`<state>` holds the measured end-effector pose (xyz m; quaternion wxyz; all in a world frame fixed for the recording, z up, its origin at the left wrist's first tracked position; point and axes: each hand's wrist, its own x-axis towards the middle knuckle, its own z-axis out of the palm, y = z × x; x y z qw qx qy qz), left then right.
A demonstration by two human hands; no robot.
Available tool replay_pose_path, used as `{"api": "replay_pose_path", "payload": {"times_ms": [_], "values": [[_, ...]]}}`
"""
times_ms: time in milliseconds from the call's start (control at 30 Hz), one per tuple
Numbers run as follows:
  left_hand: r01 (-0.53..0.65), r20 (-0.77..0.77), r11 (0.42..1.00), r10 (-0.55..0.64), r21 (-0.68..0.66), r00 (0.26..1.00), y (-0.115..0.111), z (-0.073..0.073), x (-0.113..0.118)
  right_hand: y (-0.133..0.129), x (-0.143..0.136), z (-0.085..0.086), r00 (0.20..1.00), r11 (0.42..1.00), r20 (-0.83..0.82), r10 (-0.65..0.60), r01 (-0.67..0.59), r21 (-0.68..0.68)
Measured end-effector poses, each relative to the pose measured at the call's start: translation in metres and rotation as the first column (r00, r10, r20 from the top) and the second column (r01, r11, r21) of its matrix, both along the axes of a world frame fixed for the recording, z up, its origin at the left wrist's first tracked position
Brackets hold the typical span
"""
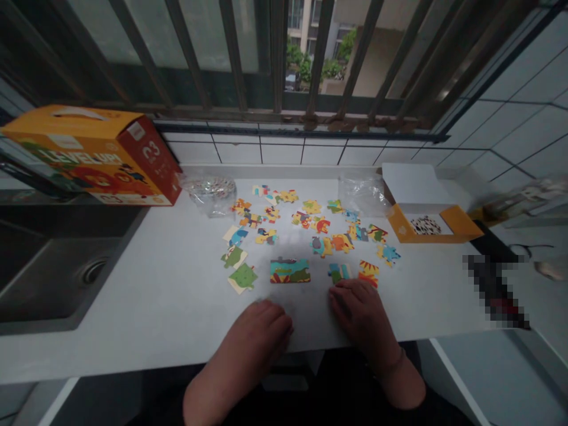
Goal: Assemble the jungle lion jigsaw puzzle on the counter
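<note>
Colourful puzzle pieces are scattered on the white counter. A joined strip of pieces [290, 270] lies in front of me, teal above and red and green below. My left hand [266, 328] rests curled on the counter just below that strip; what it holds, if anything, is hidden. My right hand [360, 305] lies with bent fingers at the lower edge of a blue and green piece [339, 272], its fingertips close to or touching it. An orange and yellow striped piece [368, 273] is just above that hand. Green pieces [243, 277] lie to the left.
At the back left, a large orange box [93, 157] stands beside a sink [57, 266]. A plastic bag with pieces [210, 192] is next to it. Further right are a crumpled clear bag [364, 192] and an open yellow box [403, 228] holding pieces. A barred window is behind.
</note>
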<state>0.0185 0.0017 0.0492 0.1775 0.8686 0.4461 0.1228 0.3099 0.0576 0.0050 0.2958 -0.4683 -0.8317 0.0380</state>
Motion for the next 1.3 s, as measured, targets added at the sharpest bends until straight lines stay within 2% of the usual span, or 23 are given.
{"api": "replay_pose_path", "payload": {"times_ms": [100,200,267,367,567,700,800,900,1000,1100,1200,1300], "values": [[-0.266,-0.029,0.962,0.269,0.065,0.963,-0.001,0.007,-0.023,0.000,-0.014,0.005,0.997,0.996,-0.020,0.079,-0.079,-0.028],[-0.541,-0.104,0.831,0.554,0.127,0.826,0.011,0.013,-0.051,-0.004,-0.030,0.007,0.990,0.987,-0.022,0.143,-0.144,-0.070],[-0.631,-0.172,0.768,0.640,0.111,0.749,0.020,0.016,-0.062,-0.006,-0.040,0.008,0.986,0.982,-0.027,0.166,-0.168,-0.085],[-0.665,-0.238,0.744,0.657,0.056,0.715,0.030,0.018,-0.068,-0.008,-0.049,0.008,0.984,0.979,-0.038,0.175,-0.178,-0.098],[-0.656,-0.340,0.755,0.611,-0.024,0.715,0.039,0.026,-0.074,-0.008,-0.053,0.007,0.985,0.977,-0.037,0.171,-0.174,-0.120],[-0.629,-0.440,0.777,0.577,0.036,0.688,0.055,0.038,-0.078,-0.006,-0.054,0.006,0.988,0.978,-0.031,0.154,-0.157,-0.139],[-0.522,-0.393,0.853,0.490,0.030,0.778,0.079,0.051,-0.064,-0.003,-0.057,0.005,0.988,0.979,-0.033,0.148,-0.151,-0.136],[-0.406,-0.299,0.914,0.380,-0.025,0.875,0.102,0.057,-0.037,0.002,-0.062,0.006,0.989,0.980,-0.018,0.145,-0.146,-0.137],[-0.266,-0.197,0.959,0.243,-0.097,0.950,0.112,0.047,-0.014,0.005,-0.065,0.006,0.992,0.982,-0.004,0.123,-0.122,-0.144],[-0.127,-0.136,0.980,0.106,-0.152,0.985,0.111,0.026,-0.005,0.006,-0.066,0.003,0.993,0.981,-0.033,0.116,-0.120,-0.154],[-0.126,-0.178,0.981,0.099,-0.145,0.979,0.107,0.011,-0.007,0.004,-0.065,0.000,0.991,0.980,-0.045,0.130,-0.135,-0.149],[-0.146,-0.201,0.982,0.120,-0.122,0.972,0.105,0.014,-0.011,0.005,-0.060,0.007,0.991,0.979,0.000,0.131,-0.129,-0.158]]}}
